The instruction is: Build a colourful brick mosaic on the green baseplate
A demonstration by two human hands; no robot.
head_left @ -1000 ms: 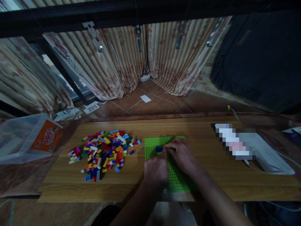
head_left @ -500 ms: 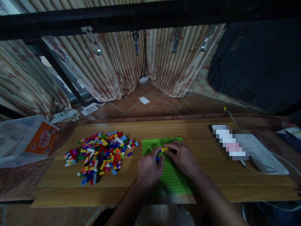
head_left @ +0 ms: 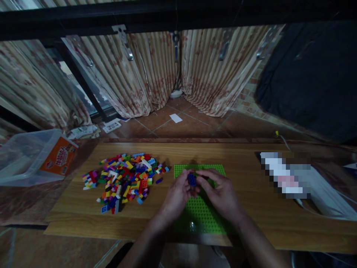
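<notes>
I pinch a small blue brick between the fingers of my left hand and my right hand, just over the green plate on the table. It is dim, but the plate looks almost bare, so most of the building is left. The big pile of bricks lies to the left, and a clear box sits farther off, out of my way.

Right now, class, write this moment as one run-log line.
left hand: pinches blue brick | right hand: pinches same brick | beneath: green baseplate | left of it: brick pile
</notes>
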